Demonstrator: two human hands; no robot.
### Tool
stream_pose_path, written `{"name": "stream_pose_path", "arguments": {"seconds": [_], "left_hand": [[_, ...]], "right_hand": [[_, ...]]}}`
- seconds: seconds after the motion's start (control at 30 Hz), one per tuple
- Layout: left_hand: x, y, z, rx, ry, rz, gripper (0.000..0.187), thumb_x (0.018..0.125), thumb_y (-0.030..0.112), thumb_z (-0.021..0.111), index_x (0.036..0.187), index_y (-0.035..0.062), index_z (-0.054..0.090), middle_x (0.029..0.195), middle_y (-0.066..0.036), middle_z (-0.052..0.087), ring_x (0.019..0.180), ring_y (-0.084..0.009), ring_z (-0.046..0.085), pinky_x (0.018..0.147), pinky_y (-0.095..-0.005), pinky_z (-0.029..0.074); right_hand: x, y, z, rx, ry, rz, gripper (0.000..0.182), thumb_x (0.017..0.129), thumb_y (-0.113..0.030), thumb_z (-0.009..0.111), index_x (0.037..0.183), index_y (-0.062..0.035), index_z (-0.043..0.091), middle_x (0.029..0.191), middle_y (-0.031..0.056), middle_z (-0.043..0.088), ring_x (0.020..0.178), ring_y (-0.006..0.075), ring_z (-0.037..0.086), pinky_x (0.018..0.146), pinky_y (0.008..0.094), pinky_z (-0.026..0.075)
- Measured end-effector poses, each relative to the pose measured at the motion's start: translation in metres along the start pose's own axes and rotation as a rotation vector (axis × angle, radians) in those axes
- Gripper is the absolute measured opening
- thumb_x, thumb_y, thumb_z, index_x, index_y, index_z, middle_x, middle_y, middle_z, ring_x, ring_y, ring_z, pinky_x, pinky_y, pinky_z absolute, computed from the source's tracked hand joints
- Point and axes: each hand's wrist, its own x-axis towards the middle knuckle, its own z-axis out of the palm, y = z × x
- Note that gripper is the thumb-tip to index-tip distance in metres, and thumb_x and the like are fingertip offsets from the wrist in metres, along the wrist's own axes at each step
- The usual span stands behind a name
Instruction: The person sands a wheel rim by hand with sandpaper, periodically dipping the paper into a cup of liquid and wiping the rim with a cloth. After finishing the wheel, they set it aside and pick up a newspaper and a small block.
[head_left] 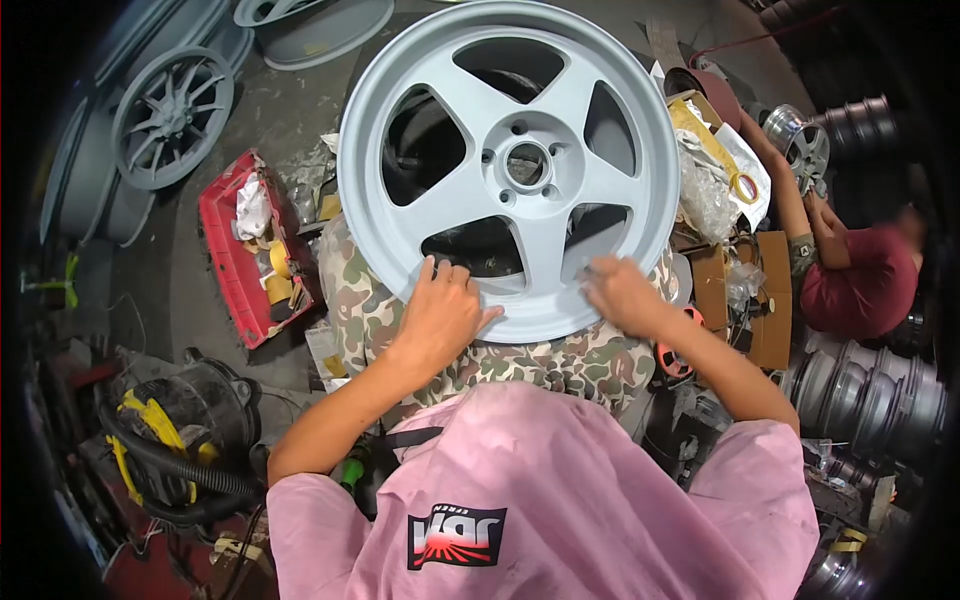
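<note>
A large light grey five-spoke wheel (545,235) lies face up before me, its lower edge over my camouflage-clad lap. My left hand (445,310) rests on the lower left rim, fingertips at the edge of a spoke opening and thumb apart on the rim. Nothing shows in its grasp. At the lower right rim, my right hand (625,295) is bent over the surface beside the lowest spoke. Its fingers are blurred, and whether anything small is under them cannot be made out.
To the left are a red tray (222,265) with tape rolls, a grey wheel (172,118) and a black vacuum (190,425). On the right, a person in a dark red shirt (865,285) is beside cardboard (772,300) and stacked rims (865,385).
</note>
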Motion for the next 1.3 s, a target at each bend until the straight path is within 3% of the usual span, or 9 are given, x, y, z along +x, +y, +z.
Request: {"name": "stream_pose_path", "arguments": {"seconds": [0.2, 0.3, 0.4, 0.57, 0.7, 0.93, 1.07, 1.17, 1.3], "left_hand": [[-0.005, 0.025, 0.040, 0.165, 0.010, 0.027, 0.063, 0.100, 0.053, 0.058, 0.112, -0.0076, 0.072, 0.111, -0.022, 0.071, 0.115, -0.0364, 0.063, 0.113, -0.0534, 0.040], [-0.010, 0.033, 0.047, 0.184, 0.008, 0.043, 0.068, 0.101, 0.056, 0.055, 0.119, -0.0082, 0.070, 0.118, -0.023, 0.070, 0.122, -0.0357, 0.061, 0.114, -0.0552, 0.038], [-0.013, 0.027, 0.036, 0.235, -0.016, 0.016, 0.071, 0.100, 0.058, 0.055, 0.122, -0.0082, 0.069, 0.123, -0.024, 0.069, 0.126, -0.0363, 0.058, 0.117, -0.0569, 0.033], [-0.013, -0.014, -0.001, 0.314, -0.081, -0.087, 0.078, 0.097, 0.064, 0.054, 0.122, -0.0069, 0.071, 0.128, -0.022, 0.067, 0.135, -0.0367, 0.052, 0.121, -0.0584, 0.025], [-0.015, -0.005, -0.009, 0.392, -0.198, -0.041, 0.078, 0.095, 0.065, 0.057, 0.126, -0.0061, 0.070, 0.134, -0.021, 0.064, 0.138, -0.0370, 0.048, 0.120, -0.0583, 0.025], [-0.056, 0.032, 0.000, 0.381, -0.114, 0.016, 0.078, 0.093, 0.056, 0.065, 0.142, -0.0044, 0.057, 0.141, -0.022, 0.056, 0.138, -0.0385, 0.046, 0.120, -0.0588, 0.028], [-0.049, 0.003, -0.011, 0.292, -0.184, -0.009, 0.066, 0.091, 0.051, 0.069, 0.135, 0.0018, 0.064, 0.138, -0.018, 0.059, 0.137, -0.0360, 0.049, 0.122, -0.0595, 0.026], [-0.036, -0.043, -0.052, 0.444, 0.020, -0.168, 0.045, 0.091, 0.042, 0.072, 0.113, 0.0030, 0.075, 0.132, -0.017, 0.063, 0.136, -0.0357, 0.051, 0.121, -0.0617, 0.027], [-0.032, -0.087, -0.103, 0.340, 0.435, -0.340, 0.039, 0.095, 0.033, 0.071, 0.118, 0.0013, 0.071, 0.120, -0.017, 0.065, 0.130, -0.0379, 0.054, 0.114, -0.0553, 0.036]], "right_hand": [[0.006, 0.039, -0.079, -0.474, 0.089, 0.142, 0.027, 0.094, -0.020, 0.064, 0.115, -0.0034, 0.071, 0.113, 0.0141, 0.064, 0.103, 0.0321, 0.061, 0.088, 0.0457, 0.050], [-0.002, 0.018, -0.019, -0.263, 0.055, 0.135, 0.023, 0.089, -0.017, 0.066, 0.100, 0.0009, 0.072, 0.117, 0.0155, 0.064, 0.110, 0.0316, 0.061, 0.092, 0.0456, 0.050], [0.018, -0.056, -0.007, -0.013, -0.093, 0.178, 0.031, 0.096, -0.021, 0.060, 0.075, -0.0023, 0.072, 0.097, 0.0238, 0.069, 0.093, 0.0393, 0.068, 0.086, 0.0469, 0.055], [0.018, -0.048, -0.040, 0.722, -0.008, 0.301, 0.028, 0.099, -0.022, 0.062, 0.106, 0.0015, 0.075, 0.085, 0.0180, 0.061, 0.085, 0.0345, 0.064, 0.082, 0.0471, 0.052], [0.031, -0.094, -0.030, 0.099, 0.228, -0.086, 0.027, 0.094, -0.016, 0.069, 0.113, 0.0024, 0.072, 0.103, 0.0143, 0.059, 0.096, 0.0337, 0.058, 0.085, 0.0467, 0.049], [0.048, -0.135, -0.002, 0.220, 0.174, -0.112, 0.036, 0.095, -0.020, 0.066, 0.128, -0.0046, 0.070, 0.110, 0.0118, 0.061, 0.104, 0.0303, 0.057, 0.087, 0.0434, 0.047], [0.018, -0.102, 0.004, 0.135, 0.103, -0.138, 0.045, 0.096, -0.018, 0.066, 0.138, -0.0038, 0.064, 0.108, 0.0126, 0.057, 0.100, 0.0318, 0.053, 0.087, 0.0433, 0.045], [0.067, -0.126, 0.017, 0.175, 0.236, -0.247, 0.045, 0.097, -0.019, 0.065, 0.139, -0.0044, 0.063, 0.108, 0.0117, 0.057, 0.101, 0.0300, 0.052, 0.088, 0.0422, 0.043], [0.168, -0.172, 0.002, 0.117, 0.496, -0.237, 0.048, 0.098, -0.023, 0.064, 0.142, -0.0056, 0.061, 0.109, 0.0101, 0.056, 0.102, 0.0280, 0.051, 0.088, 0.0405, 0.042]]}}
